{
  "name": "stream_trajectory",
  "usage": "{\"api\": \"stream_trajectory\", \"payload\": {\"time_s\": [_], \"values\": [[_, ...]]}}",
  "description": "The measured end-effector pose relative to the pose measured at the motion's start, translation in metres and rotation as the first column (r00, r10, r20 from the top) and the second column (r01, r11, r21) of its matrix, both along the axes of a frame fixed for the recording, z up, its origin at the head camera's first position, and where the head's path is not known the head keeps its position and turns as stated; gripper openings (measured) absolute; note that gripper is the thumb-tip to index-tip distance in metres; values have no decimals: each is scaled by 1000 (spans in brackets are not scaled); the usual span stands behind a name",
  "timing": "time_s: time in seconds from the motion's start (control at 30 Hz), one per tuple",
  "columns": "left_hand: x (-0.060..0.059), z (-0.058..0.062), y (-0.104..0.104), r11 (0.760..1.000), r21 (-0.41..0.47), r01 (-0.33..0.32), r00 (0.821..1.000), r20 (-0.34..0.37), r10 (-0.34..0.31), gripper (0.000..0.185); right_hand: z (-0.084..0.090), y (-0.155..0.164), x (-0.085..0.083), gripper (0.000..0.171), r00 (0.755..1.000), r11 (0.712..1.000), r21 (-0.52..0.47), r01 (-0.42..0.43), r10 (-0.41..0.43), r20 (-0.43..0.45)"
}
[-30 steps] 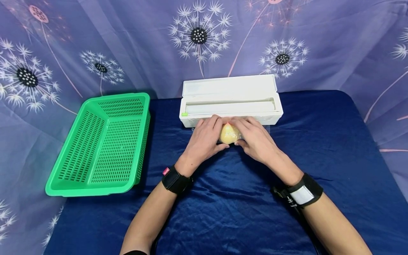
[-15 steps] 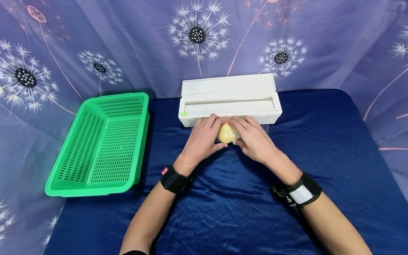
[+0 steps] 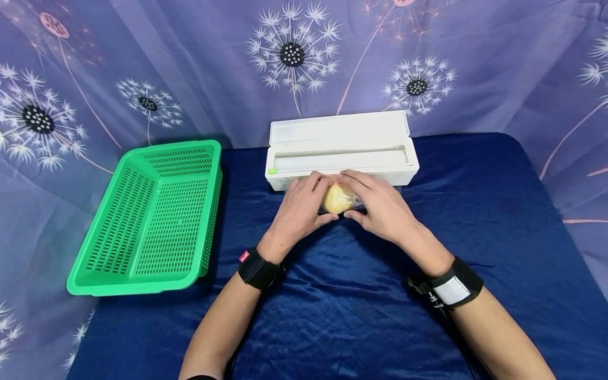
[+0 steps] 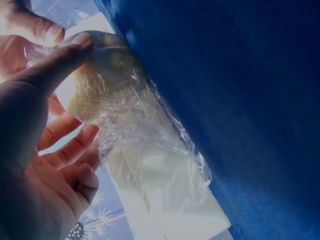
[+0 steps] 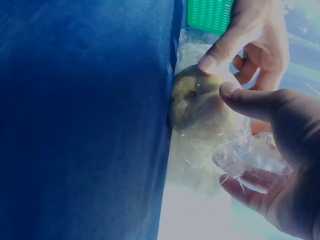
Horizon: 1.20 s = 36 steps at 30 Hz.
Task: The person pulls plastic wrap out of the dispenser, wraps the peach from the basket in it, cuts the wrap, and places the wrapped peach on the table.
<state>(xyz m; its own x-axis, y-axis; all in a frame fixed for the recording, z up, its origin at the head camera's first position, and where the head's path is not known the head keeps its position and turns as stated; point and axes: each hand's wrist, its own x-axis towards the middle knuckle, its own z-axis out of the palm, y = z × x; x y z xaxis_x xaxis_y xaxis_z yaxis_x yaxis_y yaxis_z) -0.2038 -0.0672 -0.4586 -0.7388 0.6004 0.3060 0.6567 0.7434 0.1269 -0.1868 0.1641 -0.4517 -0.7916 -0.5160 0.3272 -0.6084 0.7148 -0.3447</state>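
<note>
A round yellow fruit [image 3: 337, 199] sits in crinkled cling film [image 4: 142, 117] close in front of the white cling film box [image 3: 400, 176]. My left hand [image 3: 299, 207] holds the fruit's left side, its thumb on the near face. From the right, my right hand [image 3: 383, 208] curls round the fruit and the film, thumb at the near side and fingers at the far side. In the right wrist view both thumbs press on the wrapped fruit, and loose film bunches by the right fingers. Film also spreads out past the left fingers in the left wrist view.
The box lies with its lid [image 3: 339, 129] raised, a film roll [image 3: 342, 160] inside and a green slider [image 3: 273, 171] at its left front edge. A green perforated basket [image 3: 204, 248] stands at the left. Blue cloth [image 3: 475, 211] covers the table; a patterned curtain [image 3: 228, 68] hangs behind.
The right hand has shifted slightly on the fruit, its thumb moving left and index finger lifting a little. The left hand keeps its hold. The head view has drifted marginally.
</note>
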Motion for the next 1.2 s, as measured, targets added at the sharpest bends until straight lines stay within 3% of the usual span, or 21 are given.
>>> {"api": "stream_trajectory", "payload": {"time_s": [0.2, 0.63, 0.97, 1.2], "values": [[-1, 0, -2, 1000, 17, -6, 999, 40, 6, 83, -2, -2, 0, 69, 998, 1000, -16, -8, 7, -59], [-2, -1, -3, 998, 59, 20, 999, 49, -23, 84, -8, -3, -2, 68, 995, 1000, -23, -17, 14, -94], [-4, -3, -5, 997, 65, 28, 997, 73, -33, 92, -8, -3, -1, 66, 996, 1000, -16, -6, 4, -91], [-4, -3, -5, 997, 71, 35, 996, 81, -41, 85, -7, -3, -1, 66, 997, 1000, -7, -5, 5, -82]]}}
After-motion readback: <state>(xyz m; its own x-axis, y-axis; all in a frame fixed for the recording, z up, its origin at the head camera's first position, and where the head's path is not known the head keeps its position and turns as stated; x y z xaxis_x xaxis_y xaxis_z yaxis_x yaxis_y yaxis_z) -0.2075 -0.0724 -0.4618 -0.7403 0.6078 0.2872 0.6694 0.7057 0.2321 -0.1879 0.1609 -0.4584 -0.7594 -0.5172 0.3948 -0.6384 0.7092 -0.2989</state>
